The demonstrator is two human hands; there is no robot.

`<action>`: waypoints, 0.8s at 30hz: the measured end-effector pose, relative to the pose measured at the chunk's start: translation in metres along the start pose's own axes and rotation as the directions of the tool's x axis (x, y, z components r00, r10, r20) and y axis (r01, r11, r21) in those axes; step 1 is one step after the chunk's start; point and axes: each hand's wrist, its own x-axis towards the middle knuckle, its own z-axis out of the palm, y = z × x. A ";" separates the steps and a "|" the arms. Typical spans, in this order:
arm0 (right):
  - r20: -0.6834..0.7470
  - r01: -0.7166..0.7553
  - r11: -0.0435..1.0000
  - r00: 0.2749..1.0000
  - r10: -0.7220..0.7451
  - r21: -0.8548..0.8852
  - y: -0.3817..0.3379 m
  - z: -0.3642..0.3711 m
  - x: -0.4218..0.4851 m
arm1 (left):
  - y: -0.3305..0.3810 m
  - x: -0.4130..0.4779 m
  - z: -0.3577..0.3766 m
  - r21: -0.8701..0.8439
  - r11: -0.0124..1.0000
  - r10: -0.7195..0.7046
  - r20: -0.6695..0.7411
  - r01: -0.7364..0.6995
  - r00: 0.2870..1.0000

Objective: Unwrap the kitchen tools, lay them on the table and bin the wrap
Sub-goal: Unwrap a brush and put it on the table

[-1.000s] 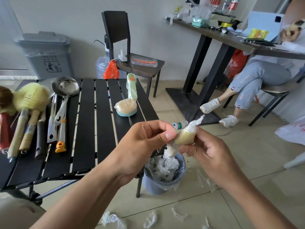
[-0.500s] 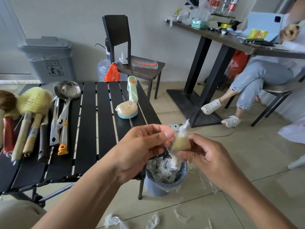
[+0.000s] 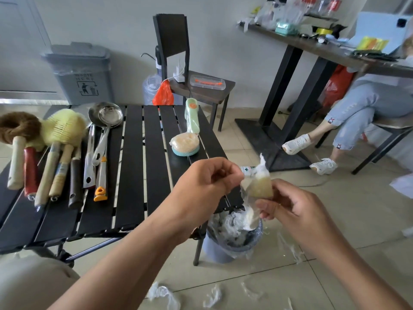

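Glossy metal ladle (image 3: 106, 121); matt black slatted table (image 3: 131, 175); crinkled clear wrap (image 3: 260, 166).

A small tan block (image 3: 260, 187), still partly sheathed in clear wrap (image 3: 261, 164), is held upright above the grey bin (image 3: 216, 251), which is stuffed with crumpled film. On the black slatted bench (image 3: 134, 175) lie brushes (image 3: 62, 128), ladles (image 3: 109, 115) and a film-covered green-handled scrubber (image 3: 192, 121).

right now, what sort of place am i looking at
Probably an office or workroom, not a kitchen: a cluttered desk with a person seated at it, a lidded grey waste bin by the wall, and a black slatted folding table on tiled floor.
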 end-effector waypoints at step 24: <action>0.044 -0.217 0.870 0.974 0.221 0.442 -0.011 0.007 -0.006 | -0.019 0.008 0.031 -0.507 0.854 -0.071 0.108 0.117 0.992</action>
